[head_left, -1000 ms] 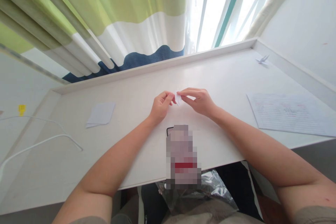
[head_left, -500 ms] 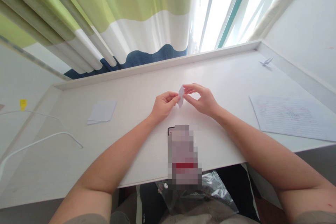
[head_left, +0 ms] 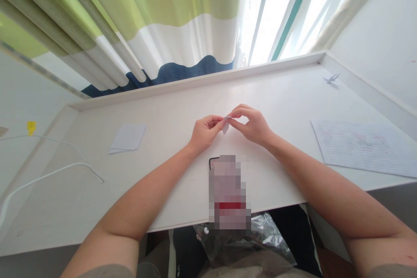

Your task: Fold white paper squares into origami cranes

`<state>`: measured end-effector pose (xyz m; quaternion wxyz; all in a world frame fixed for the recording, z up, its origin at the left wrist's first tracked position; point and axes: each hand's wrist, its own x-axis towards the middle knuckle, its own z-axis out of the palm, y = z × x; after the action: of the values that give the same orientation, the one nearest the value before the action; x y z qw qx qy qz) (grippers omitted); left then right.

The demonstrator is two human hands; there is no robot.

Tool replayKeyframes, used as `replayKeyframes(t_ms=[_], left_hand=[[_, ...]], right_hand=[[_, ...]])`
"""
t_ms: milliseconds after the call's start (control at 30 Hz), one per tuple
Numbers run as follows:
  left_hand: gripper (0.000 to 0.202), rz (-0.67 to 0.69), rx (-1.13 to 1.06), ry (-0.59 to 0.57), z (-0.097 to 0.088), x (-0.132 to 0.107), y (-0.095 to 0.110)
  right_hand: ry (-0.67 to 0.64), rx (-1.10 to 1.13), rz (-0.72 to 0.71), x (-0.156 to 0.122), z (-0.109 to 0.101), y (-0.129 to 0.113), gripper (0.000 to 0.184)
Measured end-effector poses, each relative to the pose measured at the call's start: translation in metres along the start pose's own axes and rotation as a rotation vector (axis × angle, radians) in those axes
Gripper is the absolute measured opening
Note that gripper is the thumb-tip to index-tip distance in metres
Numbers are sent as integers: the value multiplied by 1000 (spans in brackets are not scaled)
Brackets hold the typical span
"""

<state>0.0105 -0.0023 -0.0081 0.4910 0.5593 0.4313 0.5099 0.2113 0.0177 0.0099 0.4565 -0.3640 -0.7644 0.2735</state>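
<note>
A small folded piece of white paper hangs between my two hands above the middle of the white desk. My left hand pinches its left side with fingers curled in. From the right, my right hand grips its top edge with thumb and forefinger. Both forearms rest on the desk. Most of the paper is hidden by my fingertips.
A stack of small white paper sheets lies at the left. A lined written sheet lies at the right, and a small folded paper figure sits in the far right corner. A white cable curves at left. A phone lies near the front edge.
The folded paper stood more upright half a second ago; now my fingers have closed in over it and it shows less. The hands have stayed in nearly the same place.
</note>
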Motion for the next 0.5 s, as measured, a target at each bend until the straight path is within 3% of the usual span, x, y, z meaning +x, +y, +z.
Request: replayKeyframes(t_ms=[300,500], left_hand=[[24,-47,11,49,0,1,-1],[29,26,-5,31,-1,1,1]], right_hand=[[-13,-157,-226,-2,-1,10,14],[46,-168,-285,-2,1,16,12]])
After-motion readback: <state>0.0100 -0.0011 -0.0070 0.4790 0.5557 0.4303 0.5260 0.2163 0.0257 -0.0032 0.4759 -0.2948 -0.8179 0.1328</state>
